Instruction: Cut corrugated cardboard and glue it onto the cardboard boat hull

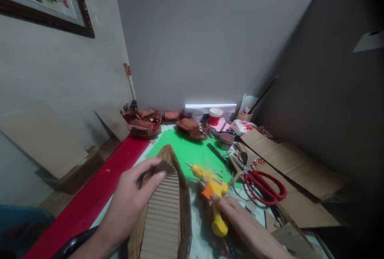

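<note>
A model boat (185, 211) of brown cardboard points away from me, its deck covered by a ribbed corrugated cardboard strip (162, 215). My left hand (132, 195) pinches a small dark corrugated cardboard piece (167, 167) between thumb and fingers near the bow, over the strip's far end. To the right of the hull, my right hand (237, 215) grips a yellow hot glue gun (214, 185) by its handle, close to the orange trigger. The metal nozzle points left toward the bow, apart from it.
Red-handled scissors (264, 187) lie on cardboard scraps at right, beside large cardboard sheets (300, 167). A green sheet (177, 143) bears a black marker (219, 155). Finished brown model boats (190, 127) stand behind, near a red-and-white cup (215, 117) and a round tub (226, 140).
</note>
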Demonstrator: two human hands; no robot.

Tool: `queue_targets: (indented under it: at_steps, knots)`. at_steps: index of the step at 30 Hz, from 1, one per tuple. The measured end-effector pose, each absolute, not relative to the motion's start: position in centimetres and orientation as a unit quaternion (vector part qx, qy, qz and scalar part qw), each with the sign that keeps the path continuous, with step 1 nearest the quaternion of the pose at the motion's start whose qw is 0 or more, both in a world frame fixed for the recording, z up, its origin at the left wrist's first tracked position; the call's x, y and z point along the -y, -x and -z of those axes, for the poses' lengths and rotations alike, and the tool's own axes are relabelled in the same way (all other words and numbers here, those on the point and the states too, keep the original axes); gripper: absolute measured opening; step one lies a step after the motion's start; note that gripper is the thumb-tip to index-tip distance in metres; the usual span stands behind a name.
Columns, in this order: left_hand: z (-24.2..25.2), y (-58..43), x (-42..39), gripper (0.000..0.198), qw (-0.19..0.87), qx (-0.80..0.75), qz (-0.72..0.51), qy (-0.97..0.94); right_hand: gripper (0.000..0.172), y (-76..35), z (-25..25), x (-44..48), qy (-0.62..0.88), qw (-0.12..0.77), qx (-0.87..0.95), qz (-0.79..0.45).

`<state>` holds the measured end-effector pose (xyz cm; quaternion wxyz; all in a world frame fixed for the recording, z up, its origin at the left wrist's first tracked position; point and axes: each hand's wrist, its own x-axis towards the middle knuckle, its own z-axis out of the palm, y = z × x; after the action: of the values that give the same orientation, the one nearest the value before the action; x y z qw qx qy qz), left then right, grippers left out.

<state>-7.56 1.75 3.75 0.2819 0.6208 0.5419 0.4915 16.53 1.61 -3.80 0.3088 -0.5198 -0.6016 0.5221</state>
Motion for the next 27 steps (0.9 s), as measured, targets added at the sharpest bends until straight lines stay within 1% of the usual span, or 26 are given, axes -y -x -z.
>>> queue_targets:
  at_steps: [1,4,6,8,10,12,14,16,18,22,27]
  knots:
    - [-3.8,7.5,-1.6,0.013,0.28,-0.538,-0.488,-0.628,0.049,-16.6,3.5,-1.5,0.538,0.287,0.645,-0.46]
    - [-3.8,7.2,-1.2,0.012,0.268,-0.535,-0.484,-0.638,0.05,-16.6,2.4,-1.4,0.584,0.181,0.743,-0.272]
    - [-3.7,7.1,-1.1,0.011,0.261,-0.531,-0.477,-0.65,0.046,-16.5,1.6,-1.2,0.582,0.13,0.791,-0.14]
    - [-3.6,6.9,-0.9,0.012,0.254,-0.527,-0.469,-0.661,0.037,-16.3,0.4,-0.9,0.549,0.129,0.825,-0.043]
    - [-3.4,6.8,-0.8,0.012,0.249,-0.521,-0.463,-0.672,0.029,-15.9,-1.4,-0.6,0.503,0.183,0.845,0.009]
    - [-3.3,6.7,-0.8,0.011,0.247,-0.51,-0.462,-0.682,0.027,-15.2,-3.4,-0.5,0.471,0.273,0.839,0.021]
    - [-3.3,6.5,-0.7,0.009,0.244,-0.494,-0.464,-0.694,0.017,-14.2,-5.1,-0.6,0.428,0.359,0.829,-0.022]
    - [-3.4,6.4,-0.7,0.009,0.235,-0.48,-0.468,-0.704,0.009,-13.1,-5.9,-0.8,0.391,0.414,0.819,-0.068]
    - [-3.4,6.4,-0.6,0.009,0.228,-0.469,-0.465,-0.715,0.004,-12.1,-5.8,-1.2,0.371,0.433,0.816,-0.097]
    - [-3.4,6.4,-0.5,0.01,0.228,-0.463,-0.465,-0.72,0.012,-11.0,-4.7,-1.7,0.364,0.443,0.81,-0.122]
    - [-3.2,6.2,-0.4,0.015,0.249,-0.468,-0.473,-0.704,0.011,-10.9,-4.1,-2.0,0.373,0.481,0.78,-0.148]
